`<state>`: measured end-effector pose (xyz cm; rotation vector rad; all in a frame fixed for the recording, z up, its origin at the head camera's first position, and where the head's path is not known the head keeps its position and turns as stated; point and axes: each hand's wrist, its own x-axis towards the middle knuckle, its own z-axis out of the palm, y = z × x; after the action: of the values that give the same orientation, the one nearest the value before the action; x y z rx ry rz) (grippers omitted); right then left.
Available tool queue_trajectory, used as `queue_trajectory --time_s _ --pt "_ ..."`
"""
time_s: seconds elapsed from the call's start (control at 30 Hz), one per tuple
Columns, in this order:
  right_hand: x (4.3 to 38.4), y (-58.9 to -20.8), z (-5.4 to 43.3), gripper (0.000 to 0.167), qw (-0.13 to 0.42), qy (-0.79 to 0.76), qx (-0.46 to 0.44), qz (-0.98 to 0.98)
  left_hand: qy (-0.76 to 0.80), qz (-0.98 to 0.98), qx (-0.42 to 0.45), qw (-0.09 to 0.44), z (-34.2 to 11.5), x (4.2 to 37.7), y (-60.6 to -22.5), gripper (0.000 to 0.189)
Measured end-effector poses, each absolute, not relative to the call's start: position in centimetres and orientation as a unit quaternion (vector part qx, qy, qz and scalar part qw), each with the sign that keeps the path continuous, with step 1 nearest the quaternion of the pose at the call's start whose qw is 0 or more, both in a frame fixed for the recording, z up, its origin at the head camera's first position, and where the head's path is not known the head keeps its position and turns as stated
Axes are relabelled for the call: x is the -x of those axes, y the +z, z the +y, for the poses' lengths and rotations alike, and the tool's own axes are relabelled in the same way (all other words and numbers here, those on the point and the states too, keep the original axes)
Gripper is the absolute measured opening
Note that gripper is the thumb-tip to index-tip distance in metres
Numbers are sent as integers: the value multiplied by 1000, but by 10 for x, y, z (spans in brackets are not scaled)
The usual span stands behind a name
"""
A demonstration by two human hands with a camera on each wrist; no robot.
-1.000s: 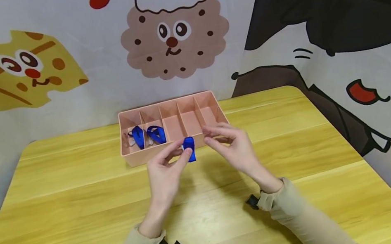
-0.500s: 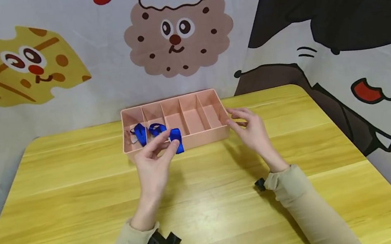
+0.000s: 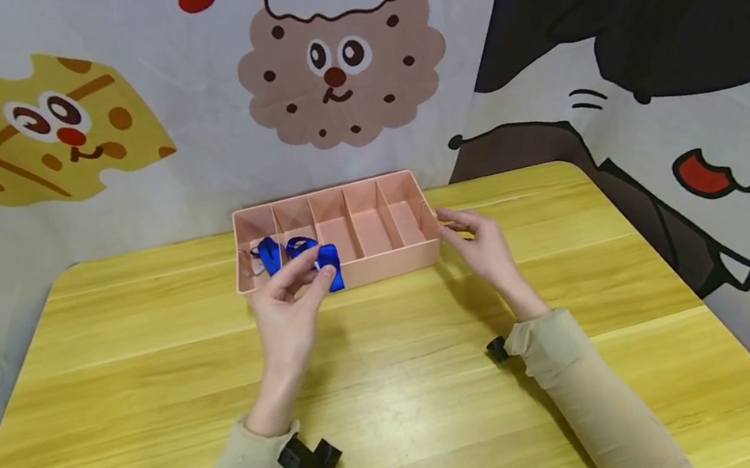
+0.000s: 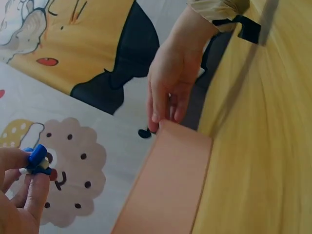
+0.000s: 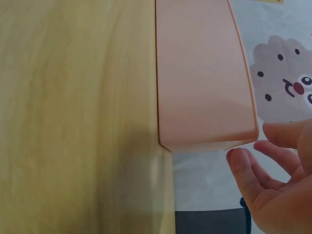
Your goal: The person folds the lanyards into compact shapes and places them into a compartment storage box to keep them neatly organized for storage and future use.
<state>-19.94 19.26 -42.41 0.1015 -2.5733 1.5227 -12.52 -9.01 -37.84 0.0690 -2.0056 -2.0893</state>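
In the head view my left hand (image 3: pixel 284 319) pinches a folded blue lanyard (image 3: pixel 329 256) between thumb and fingers, in front of the pink divided box (image 3: pixel 390 265). The left wrist view shows the lanyard (image 4: pixel 38 155) bunched up, with a small whitish piece in it. My right hand (image 3: pixel 487 252) is at the box's right end, its fingertips at the top corner. From the right wrist view, the fingers (image 5: pixel 243 168) are extended beside that corner; firm contact is hard to tell. Blue lanyards (image 3: pixel 268 255) lie in the box's two leftmost compartments, partly hidden by the left hand.
The box stands at the back of a wooden table (image 3: pixel 401 422), close to a cloth backdrop (image 3: pixel 197 195) printed with cartoon figures. Its other compartments, toward the right, show bare floors. Black wrist-worn devices (image 3: pixel 309 457) sit at both cuffs.
My left hand has moved left and slightly away from me with the lanyard. The right hand has left the middle and gone to the box's right end, staying there over the last half second.
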Motion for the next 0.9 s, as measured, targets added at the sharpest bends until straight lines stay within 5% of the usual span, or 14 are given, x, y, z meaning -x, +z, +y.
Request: queue_trajectory --time_s 0.9 --pt "206 -426 192 27 95 475 -40 -874 -479 -873 77 45 -127 195 -343 29"
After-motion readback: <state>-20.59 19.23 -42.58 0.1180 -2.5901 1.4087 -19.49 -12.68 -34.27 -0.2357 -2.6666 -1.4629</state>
